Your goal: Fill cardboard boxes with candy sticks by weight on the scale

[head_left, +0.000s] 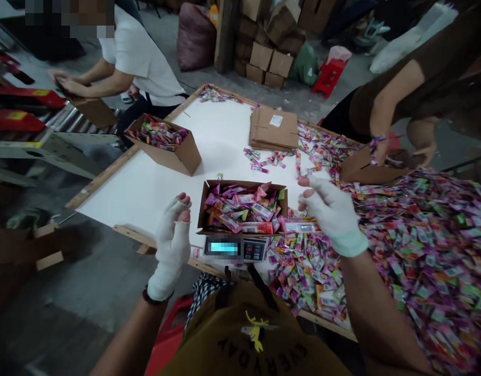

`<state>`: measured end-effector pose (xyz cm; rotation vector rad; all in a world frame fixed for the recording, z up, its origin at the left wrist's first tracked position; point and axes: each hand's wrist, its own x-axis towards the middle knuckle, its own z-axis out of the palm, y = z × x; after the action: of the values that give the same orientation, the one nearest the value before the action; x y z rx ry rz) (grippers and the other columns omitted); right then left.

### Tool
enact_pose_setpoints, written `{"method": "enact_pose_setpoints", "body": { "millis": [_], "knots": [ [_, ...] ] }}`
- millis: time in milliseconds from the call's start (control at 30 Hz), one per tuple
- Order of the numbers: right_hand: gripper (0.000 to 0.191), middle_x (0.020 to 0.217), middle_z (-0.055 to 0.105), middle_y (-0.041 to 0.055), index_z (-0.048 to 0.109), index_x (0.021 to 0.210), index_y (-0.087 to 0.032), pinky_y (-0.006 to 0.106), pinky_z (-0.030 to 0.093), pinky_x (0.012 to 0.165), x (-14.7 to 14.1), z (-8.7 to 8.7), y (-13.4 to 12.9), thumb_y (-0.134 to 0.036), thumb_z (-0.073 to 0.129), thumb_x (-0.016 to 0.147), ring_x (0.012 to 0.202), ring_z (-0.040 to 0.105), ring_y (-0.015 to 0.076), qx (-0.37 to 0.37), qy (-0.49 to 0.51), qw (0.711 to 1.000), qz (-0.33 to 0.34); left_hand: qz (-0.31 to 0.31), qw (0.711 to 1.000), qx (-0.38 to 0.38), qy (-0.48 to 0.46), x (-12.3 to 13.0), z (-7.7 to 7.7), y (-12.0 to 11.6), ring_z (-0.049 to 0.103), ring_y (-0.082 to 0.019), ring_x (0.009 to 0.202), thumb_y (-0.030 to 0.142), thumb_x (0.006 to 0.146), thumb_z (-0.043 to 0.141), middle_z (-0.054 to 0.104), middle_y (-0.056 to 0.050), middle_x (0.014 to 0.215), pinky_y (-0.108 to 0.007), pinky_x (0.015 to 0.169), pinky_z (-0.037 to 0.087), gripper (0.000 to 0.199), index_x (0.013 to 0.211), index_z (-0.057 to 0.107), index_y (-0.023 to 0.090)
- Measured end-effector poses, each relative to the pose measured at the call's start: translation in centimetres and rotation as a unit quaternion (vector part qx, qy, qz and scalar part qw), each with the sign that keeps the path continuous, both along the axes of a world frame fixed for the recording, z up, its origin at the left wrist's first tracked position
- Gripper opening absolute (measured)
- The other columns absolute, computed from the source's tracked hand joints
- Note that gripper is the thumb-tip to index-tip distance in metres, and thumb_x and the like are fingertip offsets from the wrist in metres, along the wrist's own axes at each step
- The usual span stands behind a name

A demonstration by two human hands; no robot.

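An open cardboard box (201, 210), filled with small colourful packets (244, 206), rests on a digital scale (243, 248) with a lit display. To the left of the box is my left hand (172, 243), in a white glove with bare fingertips, apart from the box and holding nothing. My right hand (331, 211), gloved the same way, is at the box's right side with thumb and fingers apart and nothing visible in them. Between it and the box lies a larger packet (301, 225) at the box's right edge. Loose packets (306, 266) lie below my right hand.
A second filled box (173, 154) stands at the table's left edge. Flat cardboard (273, 129) is stacked at the back. A big packet heap (428, 250) covers the right side. One person (142, 57) handles a box by rollers; another's hands work over a box (365, 167).
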<state>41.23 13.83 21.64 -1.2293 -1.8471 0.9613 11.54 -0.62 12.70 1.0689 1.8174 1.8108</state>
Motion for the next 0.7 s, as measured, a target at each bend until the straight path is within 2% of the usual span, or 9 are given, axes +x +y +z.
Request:
{"method": "enact_pose_setpoints", "body": {
  "millis": [67,133,267,333,400,500,600,700],
  "knots": [
    [0.042,0.062,0.063,-0.0021,0.071,0.108,-0.021,0.032,0.050,0.051,0.5,0.4,-0.6,-0.061,0.064,0.096,0.053,0.060,0.0178,-0.003,0.032,0.999,-0.011,0.004,0.999,-0.021,-0.028,0.3,0.7,-0.3,0.073,-0.025,0.111,0.048,0.101,0.063,0.074,-0.011,0.131,-0.040,0.102,0.058,0.040,0.126,0.076,0.019],
    [0.037,0.062,0.062,-0.0027,0.071,0.106,-0.023,0.032,0.051,0.052,-0.1,0.8,-1.1,-0.059,0.065,0.097,0.053,0.060,0.0171,0.014,0.054,0.998,-0.015,-0.041,0.997,-0.033,-0.049,0.9,2.3,0.1,0.074,-0.025,0.101,0.050,0.100,0.062,0.078,-0.010,0.115,-0.041,0.097,0.059,0.041,0.120,0.077,0.017],
    [0.033,0.065,0.063,-0.0030,0.073,0.109,-0.025,0.032,0.053,0.055,-3.3,1.5,-2.0,-0.055,0.063,0.101,0.054,0.059,0.0156,0.072,0.063,0.995,0.002,-0.209,0.974,-0.029,-0.084,3.2,7.4,2.6,0.074,-0.028,0.100,0.052,0.100,0.060,0.078,-0.010,0.105,-0.044,0.093,0.061,0.042,0.114,0.079,0.017],
    [0.031,0.064,0.062,-0.0032,0.073,0.111,-0.026,0.032,0.054,0.056,-4.8,2.0,-2.2,-0.053,0.061,0.102,0.054,0.059,0.0158,0.097,0.058,0.993,0.014,-0.300,0.951,-0.046,-0.065,4.4,9.8,3.9,0.074,-0.028,0.100,0.049,0.099,0.061,0.078,-0.009,0.104,-0.042,0.090,0.061,0.039,0.116,0.079,0.019],
    [0.030,0.068,0.064,-0.0019,0.074,0.111,-0.027,0.032,0.055,0.058,-5.8,2.6,-2.4,-0.053,0.060,0.103,0.057,0.061,0.0163,0.124,0.049,0.991,0.015,-0.384,0.921,-0.068,-0.019,5.4,11.4,4.7,0.074,-0.026,0.095,0.044,0.098,0.063,0.078,-0.008,0.100,-0.040,0.084,0.062,0.035,0.118,0.078,0.020],
    [0.033,0.081,0.070,0.0014,0.073,0.112,-0.027,0.032,0.058,0.062,-6.4,3.2,-2.3,-0.054,0.057,0.104,0.066,0.065,0.0172,0.146,0.038,0.989,0.010,-0.436,0.893,-0.063,0.093,6.4,12.1,5.5,0.073,-0.023,0.085,0.035,0.091,0.073,0.078,-0.007,0.100,-0.037,0.079,0.061,0.033,0.120,0.075,0.020],
    [0.036,0.082,0.069,0.0019,0.072,0.113,-0.026,0.033,0.059,0.066,-6.3,3.1,-2.1,-0.056,0.053,0.106,0.069,0.067,0.0181,0.145,0.037,0.989,0.013,-0.424,0.885,-0.032,0.191,6.8,11.7,6.1,0.072,-0.024,0.088,0.027,0.085,0.078,0.078,-0.009,0.106,-0.038,0.083,0.059,0.032,0.115,0.074,0.018],
    [0.036,0.077,0.067,0.0000,0.071,0.115,-0.025,0.034,0.059,0.067,-6.1,2.6,-1.9,-0.055,0.053,0.106,0.067,0.066,0.0179,0.147,0.041,0.988,0.008,-0.422,0.875,-0.036,0.234,6.8,11.5,6.5,0.072,-0.025,0.093,0.021,0.088,0.072,0.078,-0.010,0.109,-0.038,0.084,0.057,0.025,0.112,0.072,0.018]
  ]
}}
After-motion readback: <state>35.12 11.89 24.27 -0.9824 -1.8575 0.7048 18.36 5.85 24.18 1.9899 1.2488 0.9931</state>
